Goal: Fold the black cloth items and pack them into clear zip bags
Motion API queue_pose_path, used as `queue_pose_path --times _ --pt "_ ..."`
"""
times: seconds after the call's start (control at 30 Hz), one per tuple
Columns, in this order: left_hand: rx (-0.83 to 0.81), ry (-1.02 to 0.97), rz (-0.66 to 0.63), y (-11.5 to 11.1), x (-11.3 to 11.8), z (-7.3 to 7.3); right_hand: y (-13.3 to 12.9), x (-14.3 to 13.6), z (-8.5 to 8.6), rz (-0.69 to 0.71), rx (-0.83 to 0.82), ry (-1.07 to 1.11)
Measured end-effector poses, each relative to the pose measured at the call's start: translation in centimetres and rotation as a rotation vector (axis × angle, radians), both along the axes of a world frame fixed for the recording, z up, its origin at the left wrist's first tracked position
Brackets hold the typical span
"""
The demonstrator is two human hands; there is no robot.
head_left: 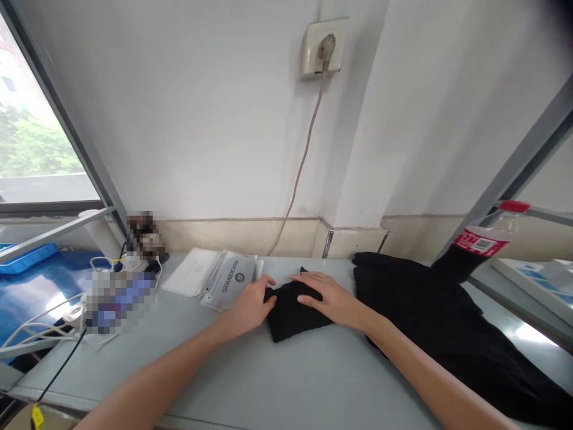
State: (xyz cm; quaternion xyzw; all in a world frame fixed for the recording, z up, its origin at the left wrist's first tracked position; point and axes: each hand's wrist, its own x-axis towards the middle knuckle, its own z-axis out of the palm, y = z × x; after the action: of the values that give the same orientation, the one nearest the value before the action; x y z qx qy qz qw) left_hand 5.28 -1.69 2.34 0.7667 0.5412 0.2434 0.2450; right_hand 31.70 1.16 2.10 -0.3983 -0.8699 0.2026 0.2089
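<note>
A small folded piece of black cloth point(290, 315) lies on the grey table in front of me. My left hand point(250, 306) pinches its left edge between thumb and fingers. Across the cloth's upper right part rests my right hand point(330, 300), laid flat with thumb and fingers apart. Just left of my left hand is a clear plastic packet with a grey ROCKBROS print point(231, 276). A bigger heap of black fabric point(421, 316) spreads over the table to the right of my right hand.
White packets point(190, 272) lie beside the printed one. A cola bottle point(481, 243) leans at the right on the black fabric. White cables point(36, 328) clutter the left side. A cord point(305, 155) runs from a wall socket point(308, 57) down behind the table. Metal frames flank both sides.
</note>
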Motion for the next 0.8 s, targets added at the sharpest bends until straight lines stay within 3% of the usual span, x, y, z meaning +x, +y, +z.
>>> queue_pose_path --times 0.13,0.37,0.57,0.67,0.8 --pt "0.014 0.035 -0.1 -0.4 0.1 0.1 -0.2 -0.2 0.4 0.031 -0.041 -0.027" --pt "-0.01 0.117 -0.146 -0.9 0.2 -0.3 -0.5 -0.4 1.0 0.103 -0.1 -0.053" --pt "0.128 -0.023 -0.193 -1.4 0.6 0.6 -1.3 -0.4 1.7 0.069 -0.195 -0.054" --pt "0.2 -0.111 -0.155 -1.5 0.7 1.1 -1.5 -0.5 2.0 0.051 -0.041 -0.031" --pt "0.494 -0.086 -0.18 -1.4 0.5 1.3 -1.4 -0.8 2.2 -0.02 0.307 -0.014"
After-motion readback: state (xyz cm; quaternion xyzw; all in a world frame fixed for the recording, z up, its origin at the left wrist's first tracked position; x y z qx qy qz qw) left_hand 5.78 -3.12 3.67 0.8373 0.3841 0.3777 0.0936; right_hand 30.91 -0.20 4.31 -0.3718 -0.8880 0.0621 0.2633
